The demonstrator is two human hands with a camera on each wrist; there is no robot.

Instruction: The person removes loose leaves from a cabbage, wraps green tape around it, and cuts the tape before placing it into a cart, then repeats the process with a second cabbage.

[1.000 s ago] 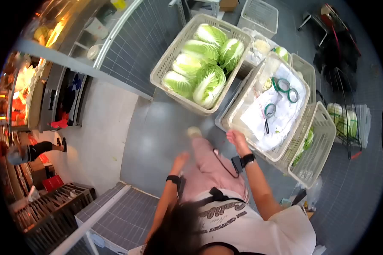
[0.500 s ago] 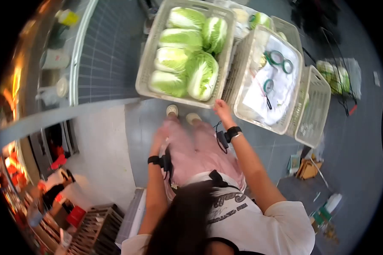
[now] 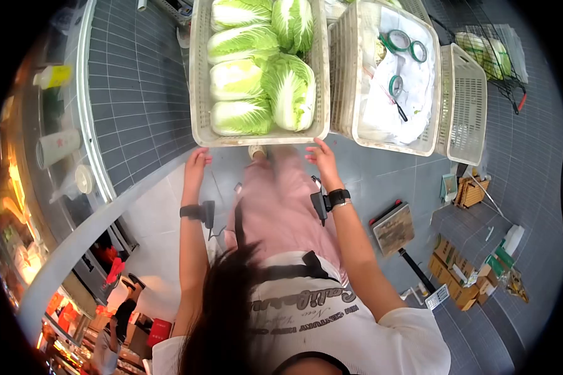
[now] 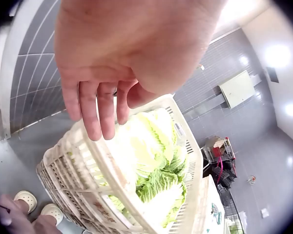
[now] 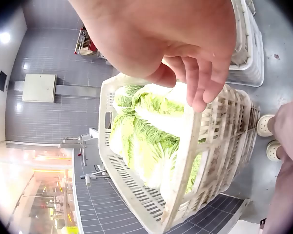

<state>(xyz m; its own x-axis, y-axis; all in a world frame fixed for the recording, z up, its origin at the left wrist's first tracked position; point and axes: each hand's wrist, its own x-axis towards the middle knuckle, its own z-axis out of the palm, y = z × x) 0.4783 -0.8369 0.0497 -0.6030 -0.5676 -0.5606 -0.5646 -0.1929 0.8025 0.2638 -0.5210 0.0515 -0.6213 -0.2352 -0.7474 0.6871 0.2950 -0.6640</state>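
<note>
Head view: The left hand (image 3: 197,161) sits at the near left corner of a pale plastic crate (image 3: 262,141), fingers loosely bent, gripping nothing. The right hand (image 3: 322,159) is at the near right corner, fingers relaxed and apart, also gripping nothing. Contact with the rim cannot be confirmed for either. The crate holds six visible cabbages (image 3: 241,117): four down the left side, two down the right. To its right, a second crate (image 3: 437,94) contains white cloth (image 3: 384,112) with green rings (image 3: 389,85) on it. Shirt (image 3: 306,306) print: script starting "Calif", partly distorted, with "CENTURY" in capitals below. A cup (image 3: 59,149) at left bears red marks, illegible.

Left wrist view: Left hand open, palm visible, four fingers extended over the crate's near rim, thumb folded inward. Fingertips overlap the rim; touch uncertain. Cabbages lie inside, partly overexposed. A small label (image 4: 179,129) on the crate's far side is too small to read.

Right wrist view: Right hand open, fingers loosely bent above the rim, holding nothing. Cabbages lie inside the crate. Pale clogs (image 5: 265,125) show at the right. A wall box (image 5: 39,88) shows no readable writing.
</note>
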